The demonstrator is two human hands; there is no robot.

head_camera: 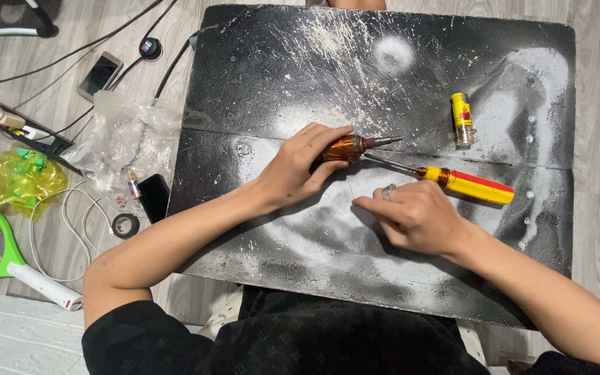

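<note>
Left hand [298,172] has its fingers wrapped round the amber-handled tool [353,147] lying mid worktop [383,69]. Right hand [414,215] rests loosely curled, holding nothing, just beside the yellow screwdriver [463,183].

So the person's wearing a plain black short-sleeved t-shirt [140,340], soft cotton-looking fabric, with the sleeves ending up above the elbow. Both forearms are bare all the way down, no watch, no bracelet, no gloves. The left hand [298,170] has nothing on it that I can spot. The right hand [414,217] has a chunky silver-coloured metal ring [388,191] on one finger, looks rounded and a bit shiny where it catches the light. Lower down you get dark black trousers [328,340] with a faint repeating tone-on-tone pattern woven or printed into the cloth, hard to make out the shapes exactly. Fingernails look short and unpainted.
</note>
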